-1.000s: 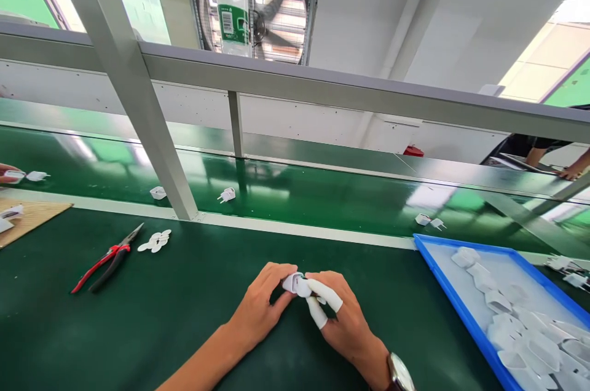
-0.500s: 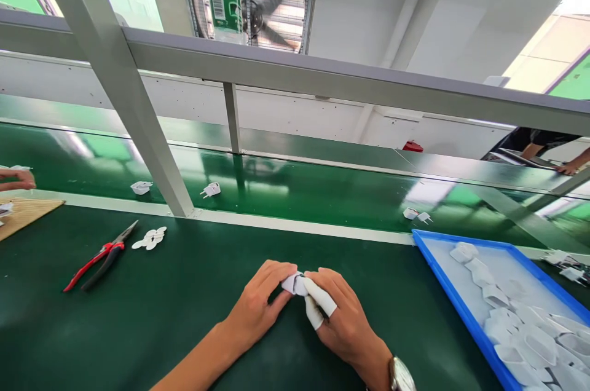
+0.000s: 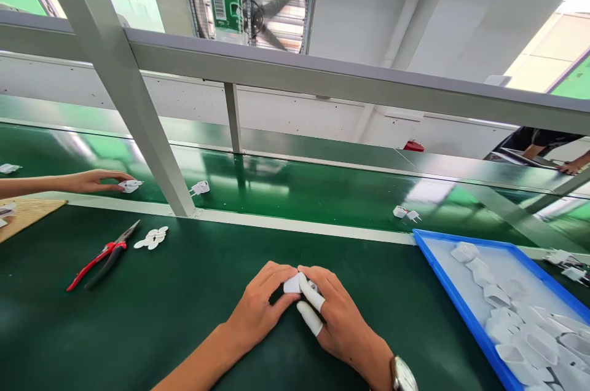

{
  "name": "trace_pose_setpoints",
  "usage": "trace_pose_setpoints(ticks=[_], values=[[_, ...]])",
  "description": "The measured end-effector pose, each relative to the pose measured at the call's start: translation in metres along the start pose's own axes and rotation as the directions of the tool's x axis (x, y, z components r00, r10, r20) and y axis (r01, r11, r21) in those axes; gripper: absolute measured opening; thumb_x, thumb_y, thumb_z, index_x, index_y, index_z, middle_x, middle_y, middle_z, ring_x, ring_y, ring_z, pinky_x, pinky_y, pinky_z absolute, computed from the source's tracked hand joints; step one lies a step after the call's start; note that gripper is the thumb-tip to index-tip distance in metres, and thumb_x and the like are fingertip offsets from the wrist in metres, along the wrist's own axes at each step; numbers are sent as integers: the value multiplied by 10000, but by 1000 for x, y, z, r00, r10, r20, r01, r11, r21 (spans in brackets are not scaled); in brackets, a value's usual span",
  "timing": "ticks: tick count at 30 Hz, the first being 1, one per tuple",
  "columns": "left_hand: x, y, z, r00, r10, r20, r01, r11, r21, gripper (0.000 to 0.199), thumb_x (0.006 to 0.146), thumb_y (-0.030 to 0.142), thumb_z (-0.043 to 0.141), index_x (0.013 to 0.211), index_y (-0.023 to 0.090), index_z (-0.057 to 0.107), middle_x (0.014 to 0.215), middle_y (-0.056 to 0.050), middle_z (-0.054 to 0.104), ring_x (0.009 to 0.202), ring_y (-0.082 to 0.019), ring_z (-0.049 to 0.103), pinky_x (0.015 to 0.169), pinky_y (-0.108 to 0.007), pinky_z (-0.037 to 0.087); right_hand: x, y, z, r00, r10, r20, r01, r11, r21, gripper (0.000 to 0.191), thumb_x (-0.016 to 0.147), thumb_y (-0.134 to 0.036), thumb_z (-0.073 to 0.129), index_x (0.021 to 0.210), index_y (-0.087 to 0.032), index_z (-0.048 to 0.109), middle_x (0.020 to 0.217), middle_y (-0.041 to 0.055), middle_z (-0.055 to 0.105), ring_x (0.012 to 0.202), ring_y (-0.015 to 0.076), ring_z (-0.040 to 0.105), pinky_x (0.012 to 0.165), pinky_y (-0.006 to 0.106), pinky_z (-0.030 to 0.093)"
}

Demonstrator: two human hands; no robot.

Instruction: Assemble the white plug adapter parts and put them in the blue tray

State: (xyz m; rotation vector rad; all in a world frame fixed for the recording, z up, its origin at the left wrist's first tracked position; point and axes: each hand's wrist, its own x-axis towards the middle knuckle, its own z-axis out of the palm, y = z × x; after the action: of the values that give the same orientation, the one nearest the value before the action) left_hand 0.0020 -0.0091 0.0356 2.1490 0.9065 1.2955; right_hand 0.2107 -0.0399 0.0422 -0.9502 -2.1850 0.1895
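Plug part (image 3: 292, 284): small white plastic piece pinched between my two hands, just above the bench's (image 3: 184, 317) green top near its front edge, about midway along.
Left hand (image 3: 260, 305): my fingers curl round the piece's left side, thumb beneath.
Right hand (image 3: 338, 317): I grip the right side; white cots cover my thumb and forefinger (image 3: 311, 297); a watch (image 3: 403, 374) sits on my wrist.
Blue tray (image 3: 442, 283): at the bench's right edge, loaded with white housings (image 3: 520, 332).
Pliers (image 3: 99, 256): red-handled, toward the left edge, with small white bits (image 3: 151, 238) just beside.
Conveyor belt (image 3: 299, 191): beyond the bench's far edge, carrying scattered white plugs (image 3: 199, 187).
Another person's hand (image 3: 94, 181): far left, touching a plug (image 3: 129, 185) on the belt.
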Motion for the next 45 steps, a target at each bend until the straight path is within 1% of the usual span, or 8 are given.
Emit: trace_pose_setpoints(ticks=[5, 9, 16, 22, 27, 36, 42, 45], values=[[2, 5, -2, 962, -258, 85, 265, 959, -96, 257, 888, 278, 727, 1142, 293, 692, 1027, 10, 758, 855, -165, 702, 813, -295, 604, 0, 3, 4, 989, 131, -65, -109, 957, 270, 540, 984, -171, 575, 1496, -284, 446, 1280, 107, 661, 1089, 216, 673, 891, 356, 629], [1, 7, -1, 947, -301, 111, 315, 936, -154, 270, 877, 266, 730, 1143, 296, 700, 1048, 12, 760, 890, -169, 704, 838, -299, 594, -1, 3, 9, 987, 123, -103, -89, 953, 289, 498, 981, -152, 587, 1447, -310, 505, 1268, 82, 668, 1125, 214, 658, 934, 364, 602], [-2, 4, 4, 973, -221, 61, 227, 966, -124, 233, 894, 268, 733, 1124, 280, 698, 1063, -5, 757, 917, -182, 713, 854, -324, 607, 3, -1, 7, 993, 40, -115, -16, 979, 204, 509, 990, -75, 495, 1460, -270, 494, 1269, 123, 639, 1135, 234, 631, 945, 423, 591], [-8, -3, 8, 998, -47, 33, 47, 999, -17, 437, 909, 196, 714, 1318, 295, 600, 1221, -47, 710, 1102, -206, 701, 973, -345, 604, 0, -1, 14, 968, 143, -206, -93, 968, 235, 435, 994, -118, 527, 1391, -297, 529, 1103, 70, 694, 936, 200, 676, 793, 350, 621], [-12, -6, 10, 999, 45, 19, -45, 999, 3, 429, 960, 151, 624, 1367, 282, 584, 1220, -63, 710, 1101, -194, 709, 971, -322, 613, 7, -12, 9, 985, 23, -169, 0, 991, 135, 472, 965, -50, 514, 1367, -292, 563, 1143, 91, 663, 1005, 220, 640, 837, 389, 606], [-12, -10, 11, 997, -43, 57, 42, 999, 9, 451, 918, 150, 676, 1333, 301, 585, 1253, -32, 724, 1132, -196, 712, 1010, -338, 600, -1, -5, 18, 970, 97, -225, -64, 987, 148, 479, 964, -96, 576, 1406, -263, 501, 1065, 77, 671, 869, 199, 618, 734, 350, 583], [-12, -9, 11, 998, 19, 58, -21, 1000, 22, 427, 953, 168, 637, 1357, 288, 568, 1238, -52, 712, 1124, -192, 703, 986, -334, 603, 4, -6, 16, 978, 54, -203, -22, 987, 157, 424, 963, -56, 538, 1336, -255, 574, 1127, 94, 665, 993, 216, 611, 837, 375, 569], [-8, -3, 11, 999, -2, 52, 0, 999, 37, 404, 953, 164, 628, 1338, 276, 576, 1195, -56, 702, 1061, -186, 703, 927, -320, 616, 3, -4, 17, 976, 172, -135, -131, 954, 269, 368, 981, -120, 543, 1308, -271, 613, 1123, 77, 690, 988, 207, 634, 836, 356, 563]])
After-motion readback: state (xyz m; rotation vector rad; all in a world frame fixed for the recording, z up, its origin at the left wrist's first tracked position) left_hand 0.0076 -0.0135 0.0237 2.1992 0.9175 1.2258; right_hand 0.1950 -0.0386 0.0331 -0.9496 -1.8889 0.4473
